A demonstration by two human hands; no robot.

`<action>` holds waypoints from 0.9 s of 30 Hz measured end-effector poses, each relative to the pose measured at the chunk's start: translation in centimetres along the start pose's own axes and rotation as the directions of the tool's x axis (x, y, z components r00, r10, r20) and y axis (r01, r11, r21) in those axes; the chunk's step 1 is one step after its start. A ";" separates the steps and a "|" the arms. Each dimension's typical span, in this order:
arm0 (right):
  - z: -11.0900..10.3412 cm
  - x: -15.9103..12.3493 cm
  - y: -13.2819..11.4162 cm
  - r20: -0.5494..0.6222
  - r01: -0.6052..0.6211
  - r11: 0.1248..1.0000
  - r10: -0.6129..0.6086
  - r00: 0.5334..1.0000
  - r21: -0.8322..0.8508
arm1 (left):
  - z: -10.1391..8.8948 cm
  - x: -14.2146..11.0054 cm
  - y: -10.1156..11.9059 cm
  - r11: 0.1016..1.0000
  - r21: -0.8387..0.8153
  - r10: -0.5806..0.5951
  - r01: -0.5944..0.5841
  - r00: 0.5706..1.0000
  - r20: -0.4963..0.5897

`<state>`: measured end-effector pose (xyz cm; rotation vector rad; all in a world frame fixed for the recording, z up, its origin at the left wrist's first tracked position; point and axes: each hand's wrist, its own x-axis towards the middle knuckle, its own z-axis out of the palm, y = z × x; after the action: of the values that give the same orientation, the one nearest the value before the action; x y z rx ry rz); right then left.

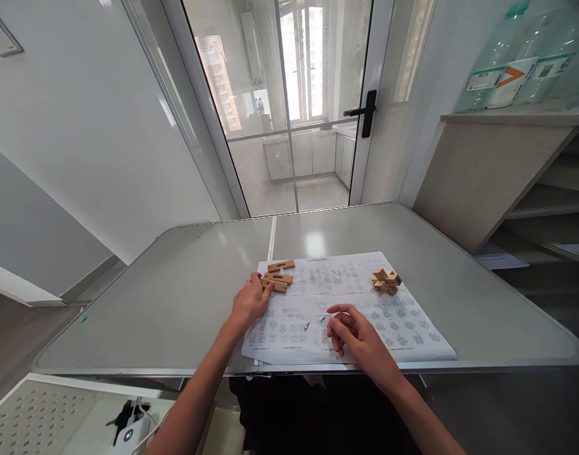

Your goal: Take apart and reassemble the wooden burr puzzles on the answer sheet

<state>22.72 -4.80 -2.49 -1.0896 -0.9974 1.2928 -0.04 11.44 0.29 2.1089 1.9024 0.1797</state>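
On the left part of a printed paper sheet (pixel 317 303) lie several notched wooden puzzle pieces (pixel 280 266), one behind another. My left hand (pixel 252 299) reaches over the left end of the nearest notched wooden piece (pixel 278 288), its thumb and fingers around that end. The hand hides part of the piece. My right hand (pixel 355 335) hovers over or rests on the paper near its front edge. Its fingers are loosely curled and apart, and nothing shows in them. An assembled wooden burr puzzle (pixel 386 282) stands at the sheet's right side.
The grey table (pixel 185 303) has rounded corners. Beyond it is a glass door with a black handle (pixel 369 114). Plastic bottles (pixel 497 63) stand on a shelf at right. Below left, a white perforated surface (pixel 43 411) holds keys (pixel 124 414) and a white device.
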 end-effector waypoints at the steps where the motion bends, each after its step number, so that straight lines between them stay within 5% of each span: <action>1: 0.0 0.0 0.0 -0.001 -0.001 1.000 0.001 1.000 -0.006 | 0.0 0.1 0.2 1.000 0.021 -0.002 0.002 1.000 0.005; 7: -0.6 0.1 -0.9 0.041 -0.033 0.998 0.035 0.999 -0.053 | -0.1 0.4 1.1 0.993 0.113 -0.017 0.013 0.999 0.032; 12: -4.3 -0.6 -2.9 0.001 0.059 0.954 -0.061 0.998 -0.296 | 0.1 0.4 1.2 0.990 0.142 -0.020 0.016 0.999 0.026; 20: -11.8 -0.8 -5.0 -0.256 -0.008 0.643 -0.293 0.921 -0.766 | 0.8 -0.2 0.4 0.990 0.142 0.014 -0.005 0.998 -0.058; 27: -13.7 1.3 -3.4 -0.245 -0.106 0.431 -0.281 0.928 -0.896 | -0.1 -1.4 0.9 0.988 0.146 0.064 -0.051 0.994 -0.084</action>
<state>36.86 -4.12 -2.15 -1.9803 -1.4784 0.3012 0.67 9.96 0.80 2.2875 1.9595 0.1552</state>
